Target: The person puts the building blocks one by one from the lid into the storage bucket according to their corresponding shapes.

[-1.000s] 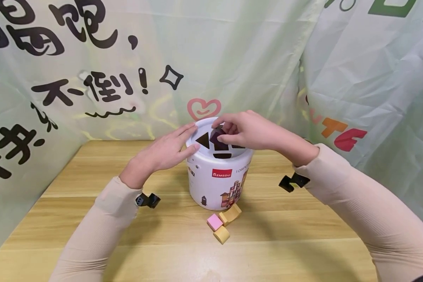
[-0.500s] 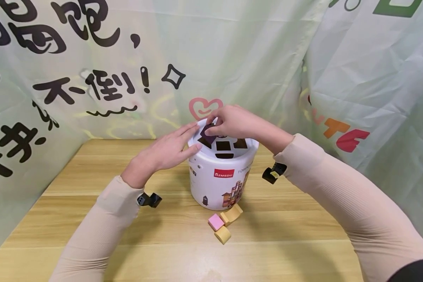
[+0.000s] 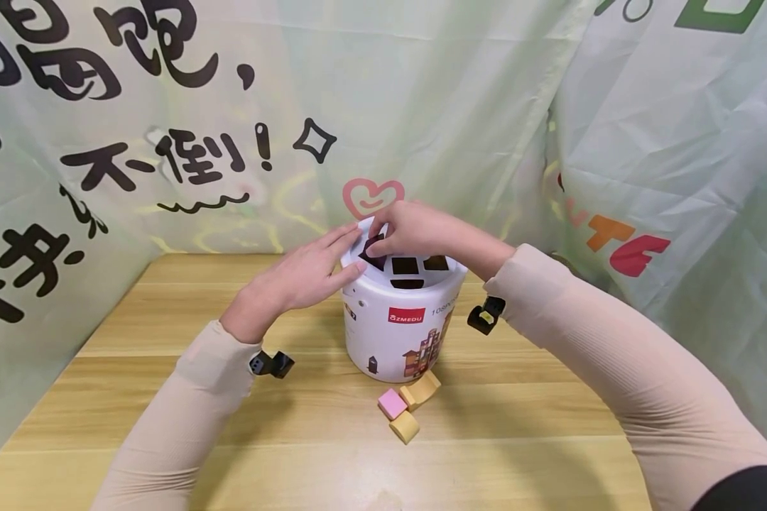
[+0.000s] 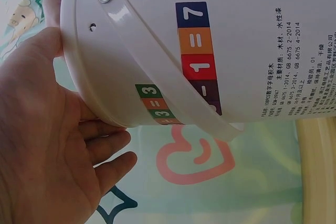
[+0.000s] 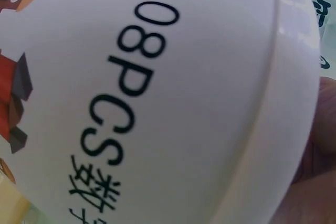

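Observation:
A white bucket [image 3: 371,333] stands on the table, its sunken white lid [image 3: 433,280] cut with several shaped holes. My left hand [image 3: 307,273] rests on the left side of the rim, fingers extended and thumb apart. The left wrist view shows that palm [image 4: 47,124] against the rim, beside the bucket's clear plastic handle [image 4: 147,51]. My right hand [image 3: 418,231] pinches a dark purple block [image 3: 375,244] at the triangular hole on the lid's left. Fingers cover part of the block, so its full shape and depth in the hole are unclear.
In front of the bucket lie a pink block [image 3: 393,404], a yellow curved block [image 3: 420,389] and a yellow rounded block [image 3: 405,427] on the wooden table [image 3: 281,454]. A printed cloth backdrop [image 3: 447,99] hangs close behind the bucket.
My right hand has carried the purple block leftward from the middle of the lid, then lowered it to the triangular hole. My left hand stays on the rim.

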`<state>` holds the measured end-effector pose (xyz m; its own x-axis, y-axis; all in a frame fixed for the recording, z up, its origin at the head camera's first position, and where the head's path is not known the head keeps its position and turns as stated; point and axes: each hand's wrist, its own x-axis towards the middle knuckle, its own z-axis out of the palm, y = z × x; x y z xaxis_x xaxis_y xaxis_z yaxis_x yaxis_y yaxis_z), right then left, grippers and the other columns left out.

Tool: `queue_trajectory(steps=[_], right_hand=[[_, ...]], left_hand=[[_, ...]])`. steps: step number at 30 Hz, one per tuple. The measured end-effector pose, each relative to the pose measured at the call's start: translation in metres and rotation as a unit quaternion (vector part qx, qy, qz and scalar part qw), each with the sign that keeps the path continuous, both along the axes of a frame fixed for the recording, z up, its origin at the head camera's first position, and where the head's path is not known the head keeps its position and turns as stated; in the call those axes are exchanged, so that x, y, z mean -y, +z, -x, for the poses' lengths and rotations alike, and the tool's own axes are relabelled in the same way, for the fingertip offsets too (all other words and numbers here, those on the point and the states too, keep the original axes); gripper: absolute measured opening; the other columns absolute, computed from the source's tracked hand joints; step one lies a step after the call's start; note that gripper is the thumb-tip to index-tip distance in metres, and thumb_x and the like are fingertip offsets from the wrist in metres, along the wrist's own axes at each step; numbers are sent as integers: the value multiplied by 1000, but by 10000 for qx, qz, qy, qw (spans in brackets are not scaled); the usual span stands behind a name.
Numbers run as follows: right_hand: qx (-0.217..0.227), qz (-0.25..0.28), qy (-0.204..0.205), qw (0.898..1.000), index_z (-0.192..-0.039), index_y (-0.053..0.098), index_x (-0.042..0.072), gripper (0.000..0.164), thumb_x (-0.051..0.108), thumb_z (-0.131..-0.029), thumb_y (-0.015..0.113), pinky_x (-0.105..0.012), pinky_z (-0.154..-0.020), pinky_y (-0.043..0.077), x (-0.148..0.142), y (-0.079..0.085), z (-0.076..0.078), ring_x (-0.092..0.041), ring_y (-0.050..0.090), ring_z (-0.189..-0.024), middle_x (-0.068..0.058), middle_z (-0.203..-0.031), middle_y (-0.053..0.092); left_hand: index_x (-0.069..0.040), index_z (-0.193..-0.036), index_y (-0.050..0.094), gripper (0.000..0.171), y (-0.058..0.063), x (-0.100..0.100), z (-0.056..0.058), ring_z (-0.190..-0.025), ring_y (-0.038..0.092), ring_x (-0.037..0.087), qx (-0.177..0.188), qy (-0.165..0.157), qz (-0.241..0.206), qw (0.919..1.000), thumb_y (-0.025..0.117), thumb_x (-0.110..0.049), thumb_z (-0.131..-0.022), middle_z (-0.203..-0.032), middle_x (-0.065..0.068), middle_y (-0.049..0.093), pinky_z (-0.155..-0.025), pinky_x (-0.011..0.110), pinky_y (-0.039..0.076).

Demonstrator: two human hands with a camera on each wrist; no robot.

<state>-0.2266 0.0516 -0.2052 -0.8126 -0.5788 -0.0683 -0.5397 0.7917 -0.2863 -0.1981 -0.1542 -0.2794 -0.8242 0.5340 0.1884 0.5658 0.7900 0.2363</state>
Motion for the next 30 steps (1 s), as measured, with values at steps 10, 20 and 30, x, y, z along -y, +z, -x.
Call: queue_trajectory(steps=[10,20,30], right_hand=[[255,561,-8,9981,-118,66,10,31,29,-93,67,-34,-71,52,-12,-1,-1,-20,62,-81,-6,-94,68],[-71,1086,48,9940,-115,68,12,29,30,-92,69,-36,-75,51,-40,5,-13,-19,63,-85,-3,-96,69],[-186,1566,196,9873,-113,68,14,26,26,-91,71,-36,-76,51,-71,-1,-36,-15,63,-84,1,-92,70]], left_hand=[[-13,-157,19,75,-1,0,-1,-143,27,30,-28,6,39,10000,29,-60,-100,-162,6,16,-112,50,29],[-14,-157,21,75,-2,-1,0,-143,28,28,-48,48,31,10000,28,-61,-100,-162,3,17,-113,47,29],[-13,-157,21,74,-1,0,0,-144,26,28,-83,4,63,9999,29,-60,-100,-163,3,15,-113,48,28]])
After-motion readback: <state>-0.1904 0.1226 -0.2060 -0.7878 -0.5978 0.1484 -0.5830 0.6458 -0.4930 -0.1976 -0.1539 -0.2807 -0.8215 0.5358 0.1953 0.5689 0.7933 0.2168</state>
